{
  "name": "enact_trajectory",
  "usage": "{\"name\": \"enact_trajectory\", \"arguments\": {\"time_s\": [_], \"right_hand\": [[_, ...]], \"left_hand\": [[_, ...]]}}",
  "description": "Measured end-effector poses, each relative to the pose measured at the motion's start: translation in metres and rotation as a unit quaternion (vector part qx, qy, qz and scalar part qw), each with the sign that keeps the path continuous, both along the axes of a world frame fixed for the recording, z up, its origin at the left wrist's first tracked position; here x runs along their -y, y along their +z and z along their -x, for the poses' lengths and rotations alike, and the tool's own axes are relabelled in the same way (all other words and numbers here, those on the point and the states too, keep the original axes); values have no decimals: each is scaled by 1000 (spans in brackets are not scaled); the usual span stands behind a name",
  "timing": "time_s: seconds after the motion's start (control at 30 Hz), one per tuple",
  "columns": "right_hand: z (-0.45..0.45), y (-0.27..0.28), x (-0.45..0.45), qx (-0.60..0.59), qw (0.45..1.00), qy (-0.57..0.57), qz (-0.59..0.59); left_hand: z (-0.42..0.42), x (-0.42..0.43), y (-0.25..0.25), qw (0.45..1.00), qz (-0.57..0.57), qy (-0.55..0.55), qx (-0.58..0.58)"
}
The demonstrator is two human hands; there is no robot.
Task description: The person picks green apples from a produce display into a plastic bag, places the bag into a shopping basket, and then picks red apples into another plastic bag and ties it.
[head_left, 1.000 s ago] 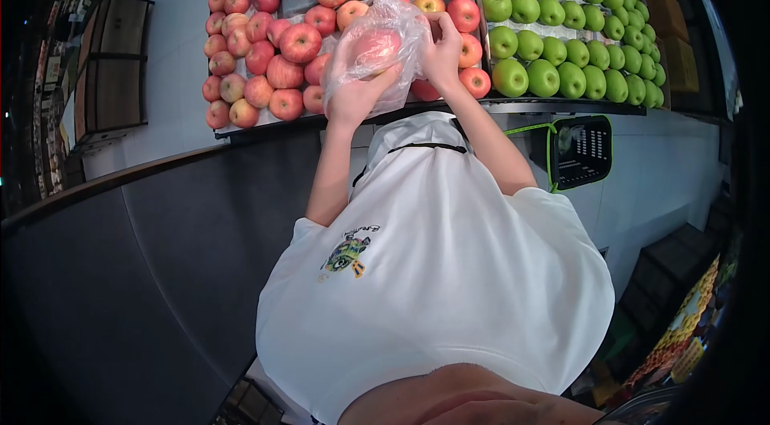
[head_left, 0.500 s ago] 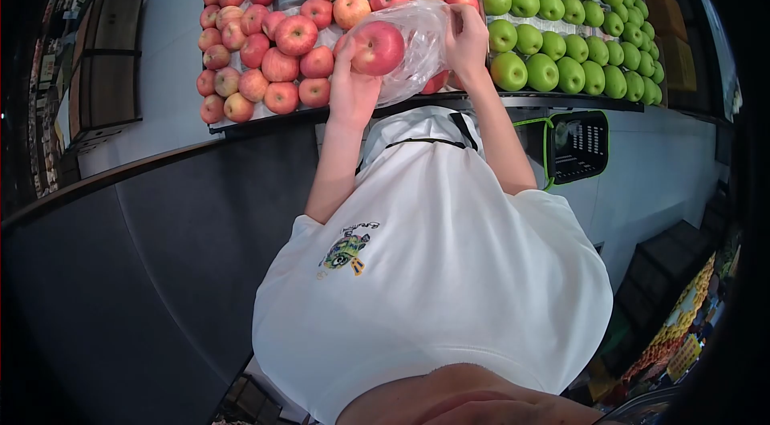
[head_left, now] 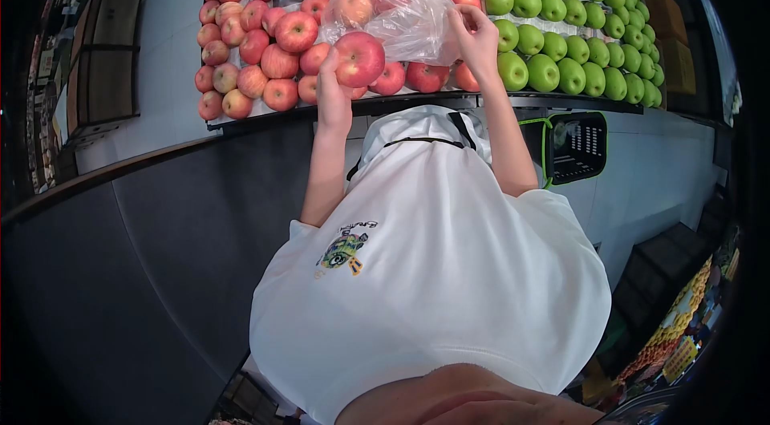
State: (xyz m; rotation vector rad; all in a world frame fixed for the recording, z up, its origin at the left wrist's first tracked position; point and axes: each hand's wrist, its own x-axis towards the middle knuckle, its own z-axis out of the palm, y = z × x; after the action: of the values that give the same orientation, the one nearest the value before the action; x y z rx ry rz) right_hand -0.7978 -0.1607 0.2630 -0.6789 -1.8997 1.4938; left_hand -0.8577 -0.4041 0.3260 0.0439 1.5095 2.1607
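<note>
My left hand is closed around a red apple, held up over the front of the display. In my right hand the fingers pinch the edge of a clear plastic bag. The bag spreads out to the left, just above and behind the held apple, and red apples show through it. The held apple appears outside the bag, close to its lower left side. More red apples lie in rows beneath and to the left of my hands.
Rows of green apples fill the right side of the display stand. A black basket with a green rim is below it on the right. Brown boxes stand at the far right, and a wooden crate at the left.
My left hand has moved slightly left and down with the apple, away from the bag. The bag is stretched wider and flatter, while my right hand has shifted slightly right.
</note>
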Motion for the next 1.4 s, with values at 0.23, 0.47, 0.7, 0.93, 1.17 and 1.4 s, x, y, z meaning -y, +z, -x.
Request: {"name": "enact_trajectory", "arguments": {"time_s": [0.23,0.47,0.7,0.93,1.17,1.4], "right_hand": [[-26,58,27,-102,963,132,-210],[-24,80,66,-45,908,357,-216],[8,76,71,-58,915,334,-219],[123,100,11,-102,913,192,-346],[247,30,-88,109,923,96,-357],[257,6,-86,104,923,85,-361]], "left_hand": [[0,2,-2,996,50,-58,33],[-3,-12,-14,987,49,-54,-146],[-2,-5,-21,998,65,-1,-3],[6,9,-54,981,176,-57,-60],[-20,8,-53,989,116,-91,-34],[-31,13,-75,989,98,-108,-24]]}}
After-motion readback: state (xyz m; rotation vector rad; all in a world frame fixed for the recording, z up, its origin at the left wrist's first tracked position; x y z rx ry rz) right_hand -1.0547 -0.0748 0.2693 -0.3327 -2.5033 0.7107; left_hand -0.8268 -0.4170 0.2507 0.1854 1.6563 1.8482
